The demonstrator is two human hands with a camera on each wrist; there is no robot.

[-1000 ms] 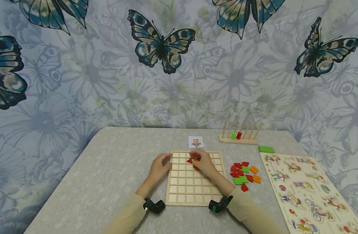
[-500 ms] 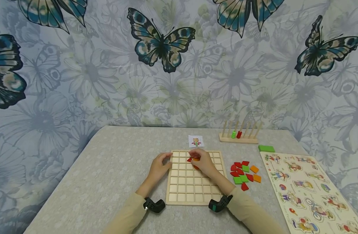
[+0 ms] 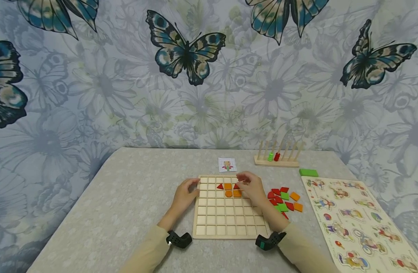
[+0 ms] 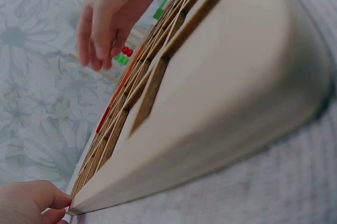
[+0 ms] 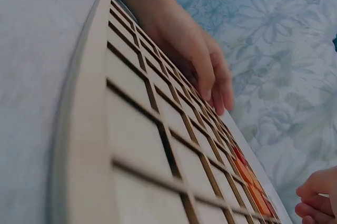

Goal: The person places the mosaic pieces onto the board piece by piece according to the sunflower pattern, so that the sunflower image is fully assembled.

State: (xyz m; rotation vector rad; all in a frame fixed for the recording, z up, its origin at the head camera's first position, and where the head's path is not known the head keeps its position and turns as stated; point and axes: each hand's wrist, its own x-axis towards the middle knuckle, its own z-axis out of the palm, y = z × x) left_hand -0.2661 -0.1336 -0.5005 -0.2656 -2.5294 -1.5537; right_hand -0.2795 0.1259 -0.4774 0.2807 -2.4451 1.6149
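A wooden grid board lies on the table in front of me. Near its top row sit two red triangles and three orange pieces in neighbouring cells. My left hand rests on the board's upper left edge, fingers lying over the rim. My right hand hovers just above the board's upper right part, right of the placed pieces, with relaxed fingers hanging down and nothing seen in them. A pile of loose red, green and orange pieces lies to the right of the board.
A small pattern card lies beyond the board. A wooden peg rack with green and red rings stands at the back right, a green block beside it. A large picture puzzle board fills the right side. A butterfly curtain hangs behind.
My right hand has lifted off the placed pieces and moved right, uncovering a second red triangle and more orange pieces. The left hand has stayed on the board's edge.
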